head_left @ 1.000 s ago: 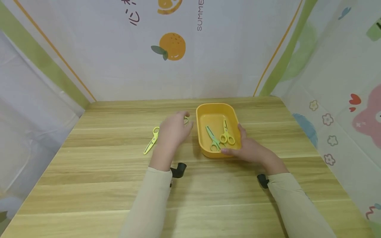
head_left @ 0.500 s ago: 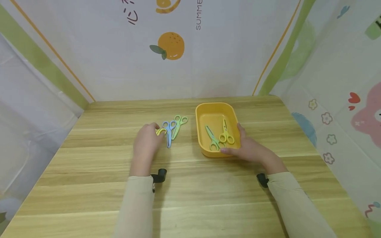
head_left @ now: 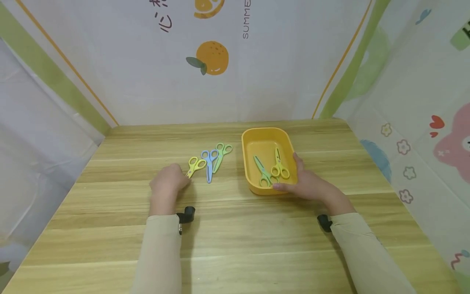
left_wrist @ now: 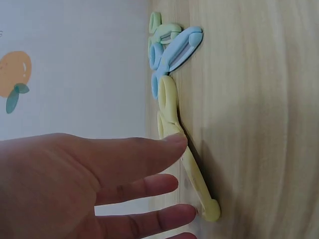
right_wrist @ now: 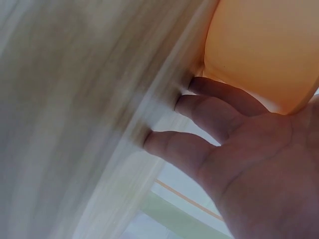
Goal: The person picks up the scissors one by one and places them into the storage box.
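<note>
My left hand [head_left: 167,179] is at the blades of yellow scissors [head_left: 196,163] lying on the table. In the left wrist view the thumb overlaps the scissors near their pivot, and the other fingers [left_wrist: 144,188] extend behind the blades. Blue scissors [head_left: 209,163] lie just right of these, touching or overlapping green scissors [head_left: 222,155]. With its thumb at the front rim and fingers along the right side, my right hand [head_left: 310,183] holds a yellow-orange box [head_left: 262,132]. Several of its fingertips [right_wrist: 187,104] reach the tabletop. Inside the box are green scissors [head_left: 263,169] and yellow scissors [head_left: 279,167].
The wooden table [head_left: 235,245] ends at a white printed cloth [head_left: 279,73] behind it. More cloth hangs on the left and right sides. A black wrist camera mount [head_left: 186,214] sits at the left wrist, another mount [head_left: 324,223] at the right.
My left hand has moved left and toward me, from beside the box to the yellow scissors' blades, uncovering the blue and green scissors. The right hand and box stay put.
</note>
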A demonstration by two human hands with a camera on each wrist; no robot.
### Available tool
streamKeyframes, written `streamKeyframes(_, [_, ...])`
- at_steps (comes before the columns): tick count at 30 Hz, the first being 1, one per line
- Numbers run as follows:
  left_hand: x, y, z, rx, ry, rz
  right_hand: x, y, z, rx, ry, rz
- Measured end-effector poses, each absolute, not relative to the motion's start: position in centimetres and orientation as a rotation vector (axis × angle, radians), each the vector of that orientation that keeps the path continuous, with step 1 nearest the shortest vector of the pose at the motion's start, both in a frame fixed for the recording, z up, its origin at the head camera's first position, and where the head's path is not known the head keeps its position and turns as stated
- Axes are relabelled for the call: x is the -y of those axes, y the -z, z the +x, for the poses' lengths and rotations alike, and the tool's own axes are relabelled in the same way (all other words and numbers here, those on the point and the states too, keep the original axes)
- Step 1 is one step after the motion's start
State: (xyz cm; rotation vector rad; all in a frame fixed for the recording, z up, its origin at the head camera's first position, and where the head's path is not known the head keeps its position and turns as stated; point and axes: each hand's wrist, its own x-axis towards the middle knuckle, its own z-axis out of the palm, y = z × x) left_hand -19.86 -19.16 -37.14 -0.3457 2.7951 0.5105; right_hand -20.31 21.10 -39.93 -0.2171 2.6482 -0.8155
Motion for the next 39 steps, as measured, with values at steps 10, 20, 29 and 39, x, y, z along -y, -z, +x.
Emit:
streamKeyframes(10, [19.2,37.3,-20.2,-2.785,-0.447,-0.352,-21.3,40.2,-20.3,-2.633,0.836,-0.208])
streamKeyframes(20, [19.1,37.6,-20.6,-2.801,-0.400,-0.335,-21.1,40.2,-20.2,-2.616,0.863,-0.210])
streamKeyframes(29, [18.8,37.4,-21.1,-2.833,-0.329,-0.299,-21.1,40.0,-20.3,-2.621,0.856,-0.206])
streamKeyframes(39, [19.1,37.4,-21.0,-2.809,-0.366,-0.343,-21.1,39.9,-20.2,-2.615,0.851,-0.212])
